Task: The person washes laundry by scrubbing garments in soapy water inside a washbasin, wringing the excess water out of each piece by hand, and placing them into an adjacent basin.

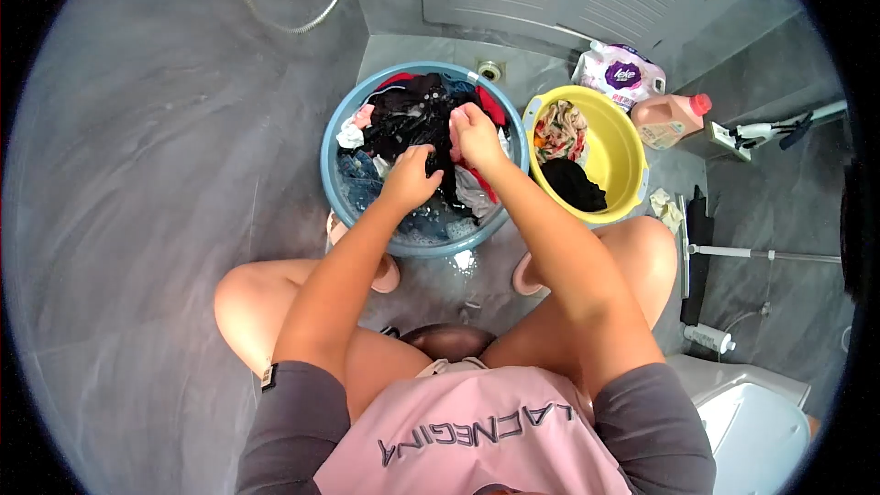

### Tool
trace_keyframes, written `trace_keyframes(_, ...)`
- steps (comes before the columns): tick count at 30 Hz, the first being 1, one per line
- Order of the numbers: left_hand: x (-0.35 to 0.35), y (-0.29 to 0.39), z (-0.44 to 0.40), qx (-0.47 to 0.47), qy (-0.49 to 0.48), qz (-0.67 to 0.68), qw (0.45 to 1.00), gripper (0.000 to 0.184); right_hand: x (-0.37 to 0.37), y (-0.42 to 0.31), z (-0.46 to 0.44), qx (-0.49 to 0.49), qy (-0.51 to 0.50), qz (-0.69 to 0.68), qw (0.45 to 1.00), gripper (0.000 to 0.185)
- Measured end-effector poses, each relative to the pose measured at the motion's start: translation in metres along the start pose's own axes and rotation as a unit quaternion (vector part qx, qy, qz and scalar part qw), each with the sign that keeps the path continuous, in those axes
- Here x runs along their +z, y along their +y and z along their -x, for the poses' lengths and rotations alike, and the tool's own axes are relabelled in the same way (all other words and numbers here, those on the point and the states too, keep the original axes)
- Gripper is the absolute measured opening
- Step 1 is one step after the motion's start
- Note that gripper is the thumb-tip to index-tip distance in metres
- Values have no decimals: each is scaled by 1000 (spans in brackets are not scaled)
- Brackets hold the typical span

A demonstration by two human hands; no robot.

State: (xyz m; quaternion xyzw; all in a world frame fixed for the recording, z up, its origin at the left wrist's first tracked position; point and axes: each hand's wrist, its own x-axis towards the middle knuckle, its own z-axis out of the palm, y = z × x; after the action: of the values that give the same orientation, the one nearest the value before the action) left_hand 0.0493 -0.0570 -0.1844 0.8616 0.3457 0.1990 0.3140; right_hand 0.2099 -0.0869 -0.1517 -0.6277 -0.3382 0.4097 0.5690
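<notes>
A round blue basin [330, 165] holds wet clothes in sudsy water. Black cloth [408, 115] lies across its middle, with blue denim [359, 185] at the lower left and red cloth [490, 106] at the right. My left hand [412, 179] is over the middle of the basin, fingers curled against the black cloth; what it holds, if anything, is hidden. Just to the right, my right hand [478, 137] is closed round pink cloth [456, 133] near the black cloth.
Right of the basin stands a yellow tub [628, 160] with patterned and black cloth. Behind it are a white-and-purple package [621, 75] and a pink bottle [667, 119]. A squeegee [701, 252] lies at the right; a shower hose [302, 29] hangs at the upper left.
</notes>
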Motion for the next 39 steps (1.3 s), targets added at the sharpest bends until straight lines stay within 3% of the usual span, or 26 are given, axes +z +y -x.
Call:
trace_keyframes(2, -15, 14, -4, 36, 21, 38, 998, 51, 2, -3, -4, -61, 8, 46, 997, 21)
trace_keyframes(4, -40, 37, -4, -26, -39, 121, 992, 51, 5, -37, 14, -88, 11, 43, 995, 21)
trace_keyframes(6, -56, 45, 2, -14, -76, 97, 992, 55, 8, -78, 33, -112, 13, 39, 993, 21)
trace_keyframes(8, -58, 39, 8, 18, -89, 60, 994, 56, 7, -106, 49, -46, -23, -24, 998, 20)
trace_keyframes(9, -61, 42, 11, 19, -87, 59, 994, 56, 10, -112, 50, -90, -31, -77, 992, 20)
trace_keyframes(12, -57, 53, 16, 21, -66, 31, 997, 60, 9, -133, 65, -111, -73, -69, 989, 20)
trace_keyframes(15, -30, 39, 13, -10, -34, 90, 995, 70, 9, -168, 88, -100, -94, -80, 987, 20)
trace_keyframes(18, -18, 35, 6, -39, 44, 112, 992, 49, 8, -174, 87, -131, -104, -113, 979, 21)
trace_keyframes(20, -15, 23, -6, -55, 72, 189, 978, 18, 3, -185, 89, -150, -89, -145, 974, 21)
trace_keyframes(22, -32, 29, -13, 29, 128, 120, 984, 12, -12, -193, 83, -121, -105, -145, 976, 21)
trace_keyframes(24, -51, 34, -16, 1, 120, 131, 984, 10, -20, -204, 75, -187, -60, -181, 964, 20)
trace_keyframes(28, -84, 44, -36, -103, 162, 191, 963, 14, -34, -223, 64, -193, -31, -239, 951, 20)
trace_keyframes(32, -138, 61, -71, -34, 207, 173, 962, 18, -46, -232, 54, -225, -34, -298, 927, 17)
trace_keyframes(34, -166, 109, -71, -84, 197, 213, 953, 18, -54, -234, 56, -215, -45, -305, 927, 15)
trace_keyframes(36, -178, 113, -80, -45, 213, 164, 962, 17, -63, -233, 55, -208, -24, -231, 950, 19)
trace_keyframes(39, -201, 134, -90, -11, 258, 231, 938, 15, -67, -237, 57, -247, -9, -221, 943, 19)
